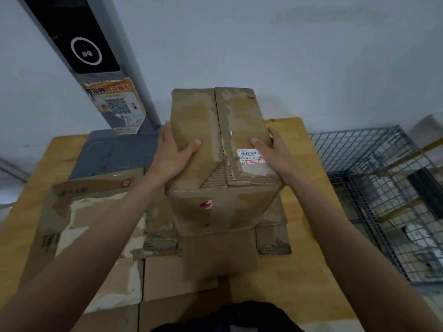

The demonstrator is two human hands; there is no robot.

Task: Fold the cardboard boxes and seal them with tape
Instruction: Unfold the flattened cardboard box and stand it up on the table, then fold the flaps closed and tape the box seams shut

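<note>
Both hands clasp worn cardboard box (215, 144) above bench (302, 259): left hand (173, 154) grips left side, right hand (273, 152) right side, thumbs on top flaps. Flattened boxes (100, 226) beneath.

The fingers of the left hand (173, 152) and the right hand (272, 149) are hidden behind the sides of the worn brown cardboard box (220, 149); only the thumbs are seen on top. The print on the white barcode label (250, 157) is too small to be read. The flattened brown cardboard sheets (100, 236) are partly covered by the forearms. The grey wire cage (374, 188) is cut off at the right edge, and its contents are blurred.
</note>
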